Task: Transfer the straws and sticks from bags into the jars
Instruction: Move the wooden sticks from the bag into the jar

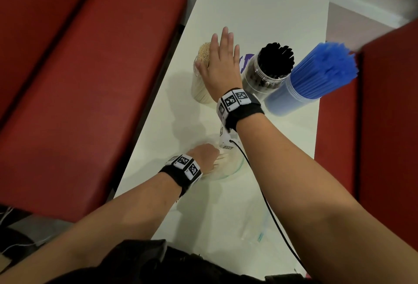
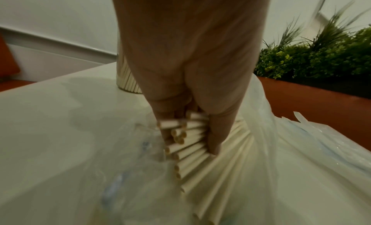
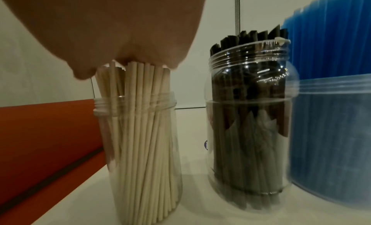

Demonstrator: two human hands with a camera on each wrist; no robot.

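Meanwhile, hands on sticks.

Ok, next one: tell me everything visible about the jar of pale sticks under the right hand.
The jar of pale sticks is clear plastic with a threaded, lidless neck, standing upright on the white table beside the jar of black straws. It is packed with thin cream sticks that rise above the rim. The right hand rests flat on their tops.
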